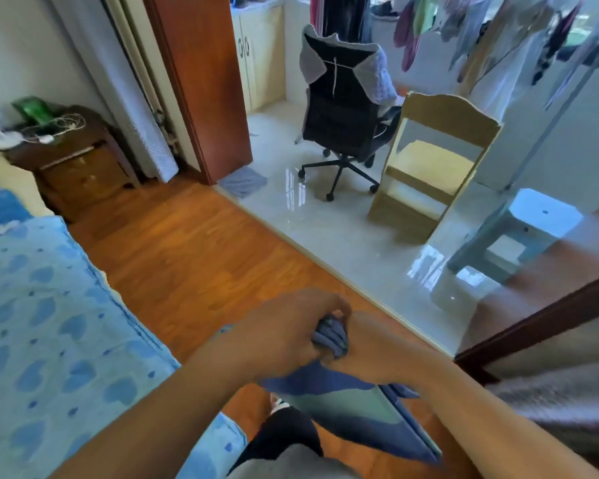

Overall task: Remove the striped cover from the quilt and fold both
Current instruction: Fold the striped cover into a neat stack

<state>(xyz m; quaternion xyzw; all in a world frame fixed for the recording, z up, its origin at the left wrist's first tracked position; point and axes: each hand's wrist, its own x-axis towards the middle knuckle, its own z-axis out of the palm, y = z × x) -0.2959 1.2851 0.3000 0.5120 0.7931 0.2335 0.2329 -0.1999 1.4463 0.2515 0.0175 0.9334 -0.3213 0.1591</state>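
Observation:
The striped cover point(353, 409), in blue and green bands, hangs down from my two hands over the wooden floor, in front of my legs. My left hand point(291, 333) grips a bunched blue edge of it from the left. My right hand point(370, 344) holds the same bunch from the right, pressed against the left hand. A grey fluffy quilt point(550, 399) lies at the lower right, apart from the cover.
A bed with a blue heart-print sheet point(49, 340) fills the left. A dark nightstand point(80, 167) stands beyond it. Ahead on the tiled floor are an office chair point(343, 108), a wooden child's chair point(433, 160) and a pale blue stool point(519, 229).

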